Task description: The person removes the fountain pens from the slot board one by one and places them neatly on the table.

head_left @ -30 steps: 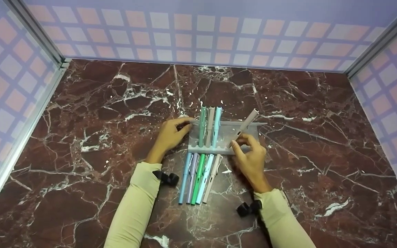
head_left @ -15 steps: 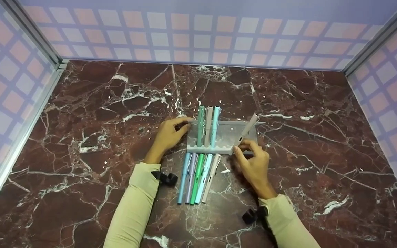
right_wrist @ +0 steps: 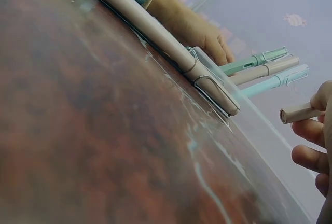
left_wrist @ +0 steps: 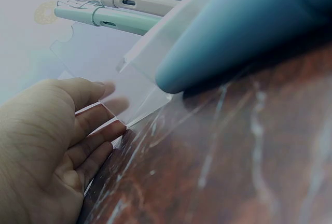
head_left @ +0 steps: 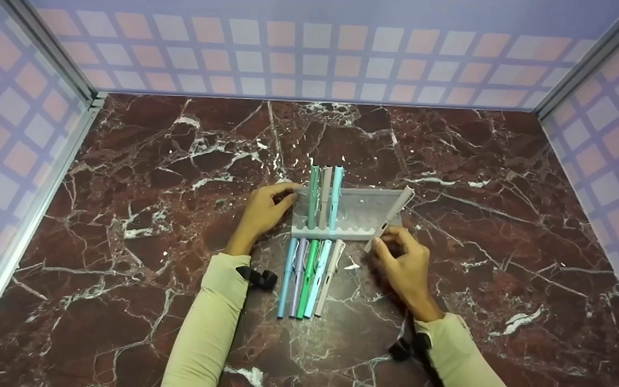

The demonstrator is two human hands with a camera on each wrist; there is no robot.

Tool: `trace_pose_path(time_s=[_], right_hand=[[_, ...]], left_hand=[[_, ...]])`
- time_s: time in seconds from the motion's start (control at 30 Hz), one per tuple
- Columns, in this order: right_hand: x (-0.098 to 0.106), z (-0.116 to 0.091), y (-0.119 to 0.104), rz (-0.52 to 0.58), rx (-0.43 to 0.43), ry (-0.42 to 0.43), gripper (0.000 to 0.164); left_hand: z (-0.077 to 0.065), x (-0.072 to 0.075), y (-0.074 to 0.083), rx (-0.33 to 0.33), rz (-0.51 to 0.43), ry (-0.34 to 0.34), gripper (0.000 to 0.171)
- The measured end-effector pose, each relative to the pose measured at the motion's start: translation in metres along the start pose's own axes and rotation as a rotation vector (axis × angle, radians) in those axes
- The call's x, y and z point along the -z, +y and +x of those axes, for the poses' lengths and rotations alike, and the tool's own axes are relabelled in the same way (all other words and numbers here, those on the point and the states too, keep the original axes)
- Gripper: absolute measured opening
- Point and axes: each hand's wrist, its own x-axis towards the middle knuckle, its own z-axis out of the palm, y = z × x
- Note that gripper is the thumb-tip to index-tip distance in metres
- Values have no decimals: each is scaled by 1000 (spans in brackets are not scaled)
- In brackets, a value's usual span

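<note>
A clear plastic pen rack (head_left: pixel 360 212) with a notched front strip stands mid-table. My left hand (head_left: pixel 268 213) grips its left side edge; in the left wrist view, thumb and fingers (left_wrist: pixel 116 105) lie about the clear panel. My right hand (head_left: pixel 406 263) pinches a beige-pink pen (head_left: pixel 398 207) near its lower end. This pen leans up to the right, its bottom end in front of the rack's front strip. Slotted upright in the rack are a dark green pen (head_left: pixel 313 199), a greyish-pink pen (head_left: pixel 325 199) and a light blue pen (head_left: pixel 336 199).
Several pens lie side by side before the rack: a blue pen (head_left: pixel 287 279), a purple pen (head_left: pixel 299 279), a bright green pen (head_left: pixel 308 279), a pale blue pen (head_left: pixel 318 279) and a beige pen (head_left: pixel 329 279). Checkered walls (head_left: pixel 309 59) enclose the marbled table (head_left: pixel 153 161).
My right hand has moved right and toward me with the beige-pink pen, whose lower end has come away from the notched strip. The left hand keeps its hold on the rack.
</note>
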Motion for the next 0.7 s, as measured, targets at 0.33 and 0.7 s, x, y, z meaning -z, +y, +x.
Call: trace_pose_path(time_s=[0.33,0.7], right_hand=[[9,-6,1,-46,-35,16,10],[18,-16,-3,-50,-67,2,11]], left_hand=[[0,-1,0,13,16,11,23],[1,-1,0,25,-3,0,24]])
